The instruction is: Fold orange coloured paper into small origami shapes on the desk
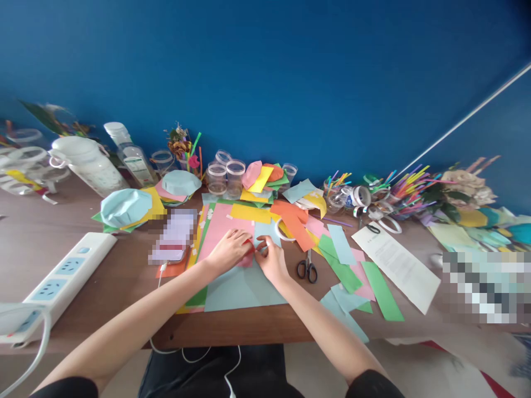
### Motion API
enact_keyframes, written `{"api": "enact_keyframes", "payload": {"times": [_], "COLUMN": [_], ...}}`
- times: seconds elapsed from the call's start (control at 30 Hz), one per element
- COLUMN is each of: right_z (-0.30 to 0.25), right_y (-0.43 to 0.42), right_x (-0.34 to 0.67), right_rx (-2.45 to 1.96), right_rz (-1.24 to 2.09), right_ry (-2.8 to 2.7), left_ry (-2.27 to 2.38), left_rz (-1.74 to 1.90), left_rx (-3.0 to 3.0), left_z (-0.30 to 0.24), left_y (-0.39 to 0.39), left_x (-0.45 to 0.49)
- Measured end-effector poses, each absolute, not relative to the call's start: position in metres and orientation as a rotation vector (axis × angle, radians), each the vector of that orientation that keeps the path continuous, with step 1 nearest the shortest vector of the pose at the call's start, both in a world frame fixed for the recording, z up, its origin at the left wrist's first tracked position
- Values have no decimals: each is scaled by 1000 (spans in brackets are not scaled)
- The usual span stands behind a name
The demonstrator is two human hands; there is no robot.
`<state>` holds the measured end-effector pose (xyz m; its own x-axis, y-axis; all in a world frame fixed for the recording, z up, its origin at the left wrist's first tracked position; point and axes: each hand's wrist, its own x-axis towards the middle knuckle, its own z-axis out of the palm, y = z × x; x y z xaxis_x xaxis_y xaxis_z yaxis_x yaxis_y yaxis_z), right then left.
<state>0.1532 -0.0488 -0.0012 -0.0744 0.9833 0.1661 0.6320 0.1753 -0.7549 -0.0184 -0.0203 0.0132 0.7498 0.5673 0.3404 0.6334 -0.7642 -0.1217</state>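
My left hand (232, 247) is closed over a small piece of red paper (250, 246) above the pink paper (218, 225). Most of that red piece hides behind my fingers. Close beside it, my right hand (271, 261) has its thumb and fingers bent together in a pinch. Whatever lies between those fingertips is too small to make out. Under both hands spreads a large light-blue sheet (244, 290), stacked with pink, green and yellow paper. Black-handled scissors (307, 270) lie to the right of my right hand.
Left of the paper lie a phone (173, 235) and a white power strip (68, 276). Several plastic cups (226, 179) and folded paper shapes (261, 179) line the wall. A tape roll (285, 230), green paper strips (382, 290) and a printed sheet (396, 269) lie to the right.
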Motion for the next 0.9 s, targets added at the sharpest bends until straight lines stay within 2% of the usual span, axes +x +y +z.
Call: {"api": "enact_keyframes", "payload": {"times": [0.1, 0.33, 0.6, 0.9], "right_z": [-2, -2, -4, -4], "right_y": [-52, -70, -79, -82], "right_x": [155, 161, 162, 160], "right_rx": [-1506, -1289, -1347, -1413], "right_rz": [575, -23, -46, -49], "right_ry": [-1834, -2402, -2526, -2558], "left_ry": [-956, -965, -919, -897], "left_rz": [-516, -629, -707, -568], "left_rx": [-2734, -2792, -2804, -2807], "left_z": [11, 14, 12, 17], "left_y": [-20, -21, -22, -22], "left_x": [-18, -17, -17, -16]}}
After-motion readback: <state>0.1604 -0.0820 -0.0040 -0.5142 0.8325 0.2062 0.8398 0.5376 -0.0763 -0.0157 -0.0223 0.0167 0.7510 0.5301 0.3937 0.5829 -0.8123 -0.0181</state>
